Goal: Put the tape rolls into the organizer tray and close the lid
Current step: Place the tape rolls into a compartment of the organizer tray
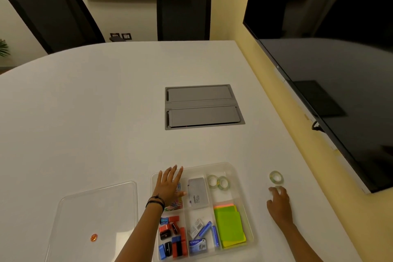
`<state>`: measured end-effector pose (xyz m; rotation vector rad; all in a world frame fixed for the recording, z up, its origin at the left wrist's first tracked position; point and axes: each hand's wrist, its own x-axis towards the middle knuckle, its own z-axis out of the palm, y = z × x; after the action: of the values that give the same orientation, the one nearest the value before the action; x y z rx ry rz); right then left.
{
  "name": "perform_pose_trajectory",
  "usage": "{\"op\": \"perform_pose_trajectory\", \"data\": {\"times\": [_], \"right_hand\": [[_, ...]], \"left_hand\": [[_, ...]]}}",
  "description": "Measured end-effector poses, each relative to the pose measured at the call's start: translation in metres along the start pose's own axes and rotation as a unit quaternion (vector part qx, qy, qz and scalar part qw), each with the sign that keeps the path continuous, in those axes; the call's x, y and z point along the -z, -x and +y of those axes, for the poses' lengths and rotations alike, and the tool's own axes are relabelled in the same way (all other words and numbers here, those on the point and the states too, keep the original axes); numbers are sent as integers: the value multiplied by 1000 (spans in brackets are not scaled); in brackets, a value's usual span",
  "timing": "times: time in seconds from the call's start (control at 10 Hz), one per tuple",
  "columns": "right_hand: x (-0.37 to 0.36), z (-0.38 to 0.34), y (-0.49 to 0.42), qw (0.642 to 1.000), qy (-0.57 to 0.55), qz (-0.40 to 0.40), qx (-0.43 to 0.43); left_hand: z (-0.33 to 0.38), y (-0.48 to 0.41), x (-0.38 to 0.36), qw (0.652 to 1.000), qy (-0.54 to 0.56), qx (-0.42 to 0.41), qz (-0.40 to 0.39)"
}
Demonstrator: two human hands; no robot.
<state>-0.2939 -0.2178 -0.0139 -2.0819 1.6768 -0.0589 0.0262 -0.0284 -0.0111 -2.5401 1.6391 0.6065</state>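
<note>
Left hand (170, 185): lying flat, fingers spread, over the far-left compartment of the organizer tray (244, 173), holding nothing.
Right hand (279, 202): curling over a tape roll (276, 188) on the table (106, 112); grip too blurred to tell.
Loose tape roll (276, 177): sitting just beyond that hand, right of the tray.
Stored tape rolls (217, 181): two resting in the far-right compartment.
Lid (95, 215): lying off, left of the tray.
Writing: grey box (197, 192) reading "camlin"; blue box (197, 244) reading "kangaro".

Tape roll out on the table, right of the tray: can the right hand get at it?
Probably yes. The tape roll lies just beyond the right hand, with only bare table around it.
</note>
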Motion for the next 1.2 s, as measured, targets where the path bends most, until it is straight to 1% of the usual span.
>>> {"op": "perform_pose_trajectory", "data": {"times": [0.1,0.2,0.3,0.4,0.5,0.6,0.7,0.8,0.9,1.0,1.1,1.2], "right_hand": [[0,-3,0,1000,-6,23,0],[0,-3,-3,1000,17,-6,-7],[-2,1,-6,1000,25,-13,-13],[-4,6,-5,999,28,17,-16],[-7,11,-2,999,29,28,-24],[-8,11,-2,999,1,22,-39],[-3,1,-7,996,-67,24,-60],[5,-20,-13,981,-171,46,-78],[13,-48,-15,952,-294,7,-90],[16,-70,-11,933,-352,-55,-43],[13,-91,-7,929,-355,-104,12],[3,-117,-7,934,-318,-153,61]], "left_hand": [[-1,0,-1,1000,-4,1,-3],[-1,0,-1,1000,-6,2,-6],[0,0,0,1000,-5,1,-7],[0,1,1,1000,8,-1,-2],[0,1,1,1000,7,-2,-3],[0,1,1,1000,8,-1,-1],[0,2,1,1000,4,-1,-4],[0,2,1,1000,3,0,-3],[0,2,0,1000,2,0,-5],[1,4,-2,1000,7,0,-3],[2,3,-1,1000,9,-3,-5],[-4,2,1,1000,19,8,0]]}}
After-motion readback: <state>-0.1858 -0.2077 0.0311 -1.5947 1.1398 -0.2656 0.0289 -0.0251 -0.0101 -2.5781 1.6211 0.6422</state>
